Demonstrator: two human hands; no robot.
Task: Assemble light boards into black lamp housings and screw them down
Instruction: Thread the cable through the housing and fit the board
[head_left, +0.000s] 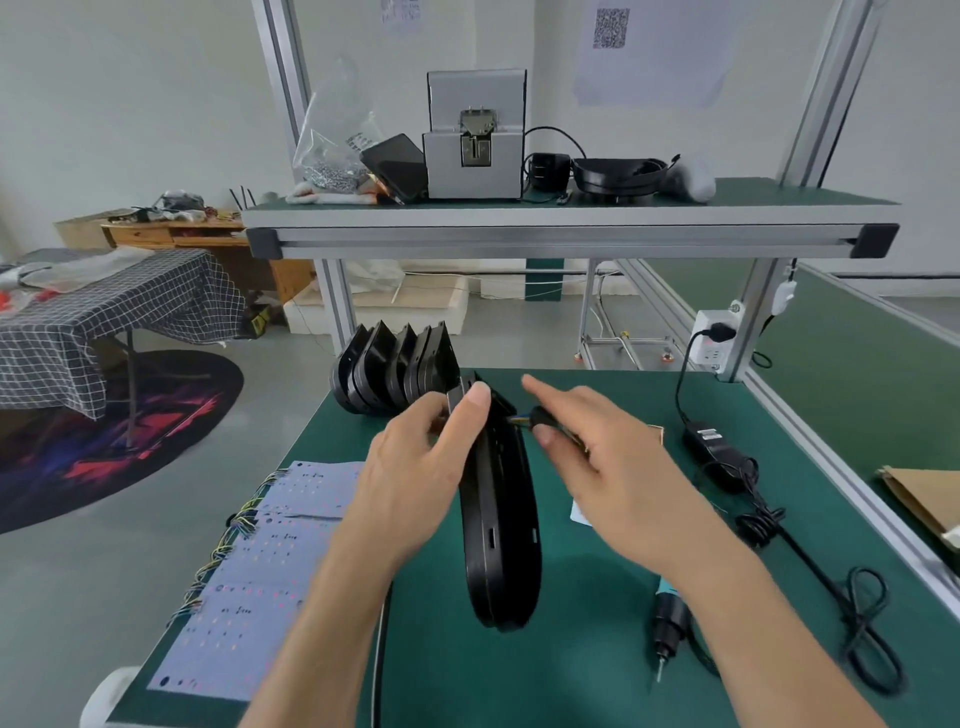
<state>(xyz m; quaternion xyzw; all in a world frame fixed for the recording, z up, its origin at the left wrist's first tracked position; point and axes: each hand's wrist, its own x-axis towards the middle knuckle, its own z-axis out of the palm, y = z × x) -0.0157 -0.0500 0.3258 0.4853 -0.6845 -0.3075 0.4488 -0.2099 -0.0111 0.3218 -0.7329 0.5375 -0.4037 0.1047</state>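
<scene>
Fingers of the left hand grip a black lamp housing on edge above the bench; the right hand pinches its wire plug. Likely threading the lead; next, lay it flat for the screwdriver, near right. Light boards lie left.

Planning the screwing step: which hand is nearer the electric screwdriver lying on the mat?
Right. The right hand hovers up-mat from the electric screwdriver; the left hand is farther, across the black lamp housing it grips.
</scene>
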